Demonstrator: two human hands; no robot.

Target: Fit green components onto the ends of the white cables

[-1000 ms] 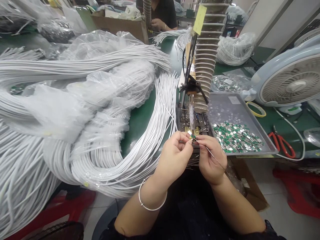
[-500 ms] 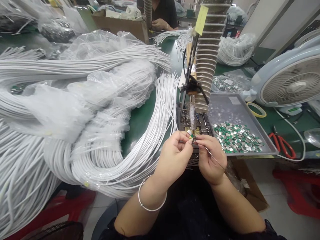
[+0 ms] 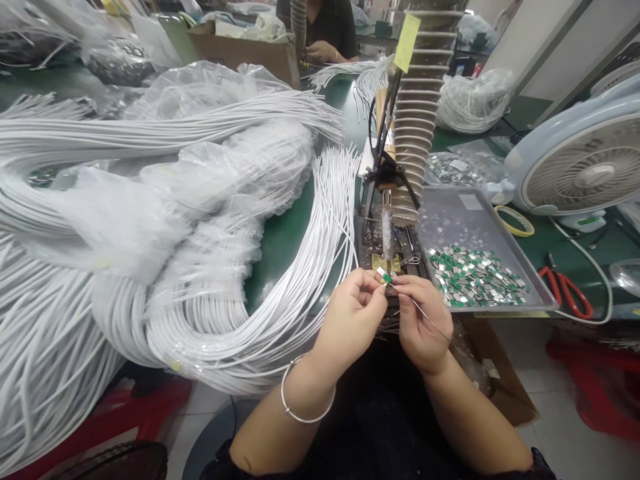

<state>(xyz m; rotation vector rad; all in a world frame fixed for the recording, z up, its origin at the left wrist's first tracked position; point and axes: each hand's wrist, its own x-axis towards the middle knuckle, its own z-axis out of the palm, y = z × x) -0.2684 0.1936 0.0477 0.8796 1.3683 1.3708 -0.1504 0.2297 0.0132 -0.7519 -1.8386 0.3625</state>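
Logged from my remote view: step in hand judged to be fitting a green-and-silver clip (image 3: 386, 276) to a thin wire (image 3: 425, 315); next move called for a steady pinch. Left hand (image 3: 350, 320) narrow, fingertips pinching the clip above the table (image 3: 280, 267). Right hand (image 3: 423, 327) narrow, pinching the wire, its end at the clip. More clips (image 3: 475, 277) lay in a tray (image 3: 450, 220) to the right.
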